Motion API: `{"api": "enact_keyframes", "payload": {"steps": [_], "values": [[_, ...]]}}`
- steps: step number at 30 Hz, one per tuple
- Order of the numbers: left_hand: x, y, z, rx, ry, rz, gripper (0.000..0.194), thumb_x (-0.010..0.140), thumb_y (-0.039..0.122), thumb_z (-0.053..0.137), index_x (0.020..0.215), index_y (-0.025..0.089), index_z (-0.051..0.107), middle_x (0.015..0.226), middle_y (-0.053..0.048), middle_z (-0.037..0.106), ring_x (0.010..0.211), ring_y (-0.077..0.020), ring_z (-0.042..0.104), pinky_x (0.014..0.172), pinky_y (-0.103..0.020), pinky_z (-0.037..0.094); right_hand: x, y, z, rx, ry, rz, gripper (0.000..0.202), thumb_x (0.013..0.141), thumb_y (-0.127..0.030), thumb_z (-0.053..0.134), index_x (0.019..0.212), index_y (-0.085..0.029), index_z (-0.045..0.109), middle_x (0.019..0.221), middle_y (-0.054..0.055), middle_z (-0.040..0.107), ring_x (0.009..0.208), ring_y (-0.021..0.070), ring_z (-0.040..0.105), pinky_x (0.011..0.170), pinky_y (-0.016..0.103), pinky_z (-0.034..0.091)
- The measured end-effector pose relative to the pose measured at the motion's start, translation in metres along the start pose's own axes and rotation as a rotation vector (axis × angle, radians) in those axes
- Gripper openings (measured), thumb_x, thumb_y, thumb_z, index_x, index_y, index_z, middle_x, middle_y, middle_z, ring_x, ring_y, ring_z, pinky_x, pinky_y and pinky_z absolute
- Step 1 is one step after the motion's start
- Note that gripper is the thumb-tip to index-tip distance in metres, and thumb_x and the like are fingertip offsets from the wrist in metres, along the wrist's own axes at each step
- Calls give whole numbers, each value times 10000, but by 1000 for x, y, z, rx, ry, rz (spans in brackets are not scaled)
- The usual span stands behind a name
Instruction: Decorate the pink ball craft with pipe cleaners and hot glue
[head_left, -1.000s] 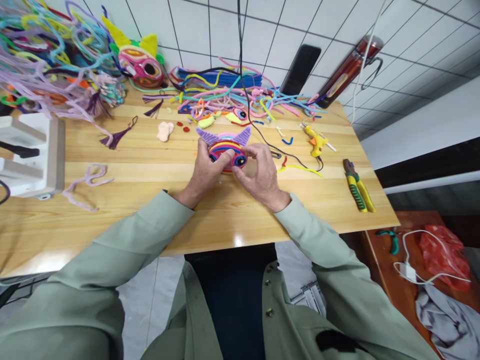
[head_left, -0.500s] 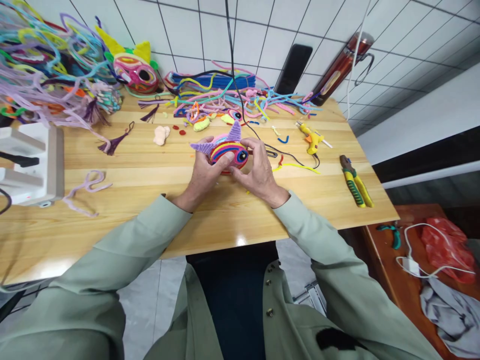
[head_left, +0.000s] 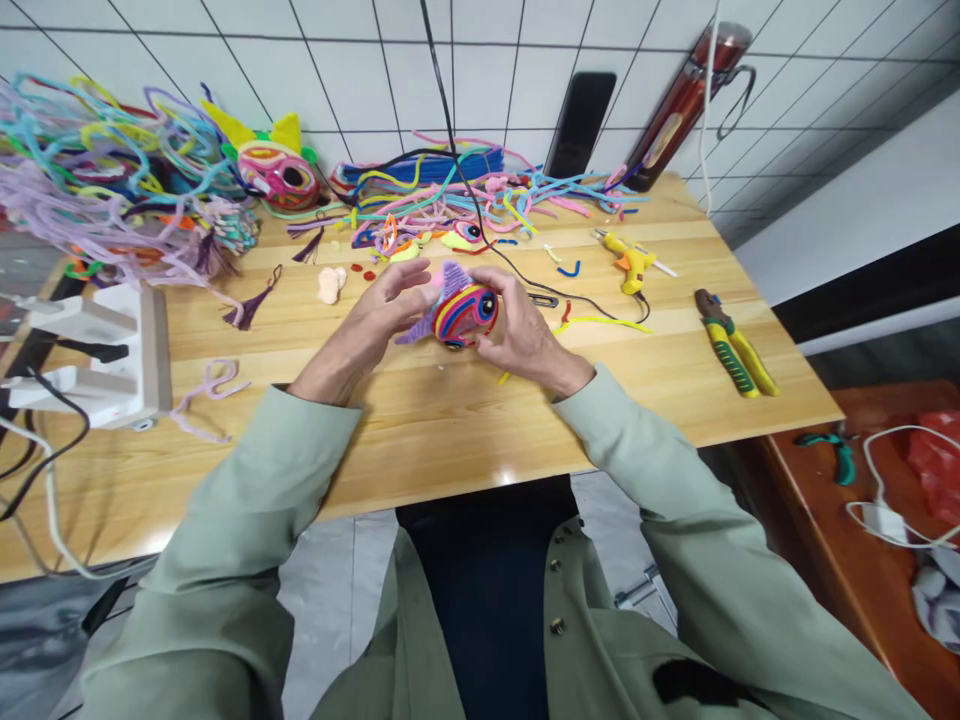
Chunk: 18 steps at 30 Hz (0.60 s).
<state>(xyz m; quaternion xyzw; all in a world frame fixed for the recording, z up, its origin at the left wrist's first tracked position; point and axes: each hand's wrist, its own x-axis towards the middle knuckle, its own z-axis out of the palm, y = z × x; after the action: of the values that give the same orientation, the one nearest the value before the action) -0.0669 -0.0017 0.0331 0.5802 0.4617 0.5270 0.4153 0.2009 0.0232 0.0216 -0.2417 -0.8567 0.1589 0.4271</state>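
A small striped mask-like craft piece (head_left: pixel 466 314) with two purple ears and round dark eyes is held above the wooden table, tilted. My right hand (head_left: pixel 525 330) grips its right edge between thumb and fingers. At its left side my left hand (head_left: pixel 375 320) has its fingers spread, the tips close to the purple ears; whether they touch is hard to tell. Behind the hands are a yellow and orange piece with an eye (head_left: pixel 466 236), two small red ovals (head_left: pixel 363 273) and a pale pink lump (head_left: pixel 331 284).
Pipe cleaners (head_left: pixel 427 180) line the wall beside a finished-looking mask (head_left: pixel 279 176), phone (head_left: pixel 580 124) and flask (head_left: pixel 686 110). Glue gun (head_left: pixel 631 264) and pliers (head_left: pixel 735 345) lie right, a power strip (head_left: pixel 142 350) left. A black cord (head_left: pixel 469 190) hangs behind my hands.
My left hand has loosened from the craft piece and moved left, its fingers opening. The piece has tilted in my right hand. The whole view has shifted slightly.
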Motion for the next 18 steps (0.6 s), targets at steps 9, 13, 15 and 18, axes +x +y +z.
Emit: {"api": "enact_keyframes", "payload": {"steps": [9,13,15,18], "values": [[-5,5,4,-49,-181,-107,869,763,468,1069,1533,264,720,1466,-141,774,1315,-367,793,1123,-537,713,3,-4,9,-10,-38,-90,704,1012,-284,723,1662,-246,453,1683,198,667,1598,363,644,1330,632,566],[-5,16,5,-29,-262,-84,872,801,489,1047,1570,267,702,1494,-142,783,1352,-365,786,1141,-510,704,2,-3,13,-6,-10,-150,731,1001,-210,688,1685,-245,434,1699,202,657,1630,362,622,1341,627,557],[-6,24,3,-3,-286,-105,874,810,485,1042,1578,262,688,1522,-136,770,1403,-376,762,1192,-522,675,1,-2,14,11,5,-181,722,1011,-199,677,1691,-243,440,1693,200,660,1641,360,611,1349,627,548],[-7,31,3,22,-298,-152,892,821,471,1031,1602,253,658,1563,-135,740,1450,-387,727,1238,-542,637,1,-3,14,33,7,-197,690,1042,-227,672,1695,-242,449,1682,201,664,1637,369,611,1357,637,532]]}}
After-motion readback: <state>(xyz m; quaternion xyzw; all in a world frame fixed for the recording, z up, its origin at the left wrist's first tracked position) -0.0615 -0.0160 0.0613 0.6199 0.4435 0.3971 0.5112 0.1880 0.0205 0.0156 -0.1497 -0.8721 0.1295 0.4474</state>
